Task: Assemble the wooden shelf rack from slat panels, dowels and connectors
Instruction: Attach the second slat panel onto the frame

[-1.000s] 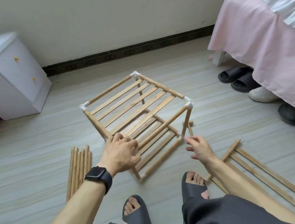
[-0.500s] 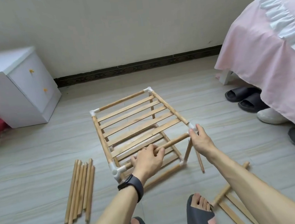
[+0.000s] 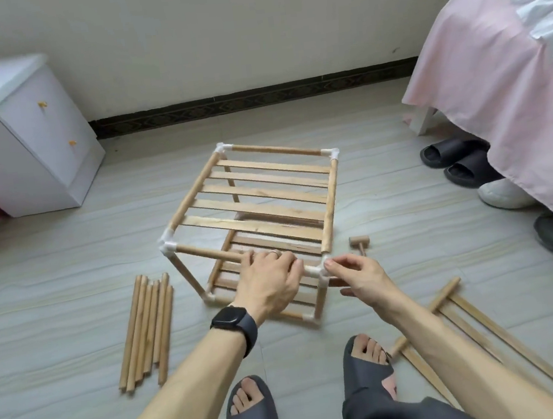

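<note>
A person's left hand [image 3: 269,280] curls its fingers over the near top round wooden dowel [image 3: 204,252] of a half-built pale wooden shelf rack [image 3: 266,190], which stands on the grey plank floor [image 3: 51,269]. The right hand [image 3: 358,277] pinches thumb and forefinger on the white plastic corner connector [image 3: 320,269] at the rack's near right top corner. The side rail [image 3: 330,196] of the upper slat panel appears to stop just short of that connector, so the joint looks unseated. Pressing off-line could jam the rail's end against the socket rim, or twist the frame and work the rack's other white corners loose. A slip could nip a fingertip. A small wooden mallet [image 3: 360,243] lies just right of the rack, a bundle of loose wooden dowels [image 3: 147,327] lies to its left, and a spare slat panel [image 3: 481,323] lies near its right front.
</note>
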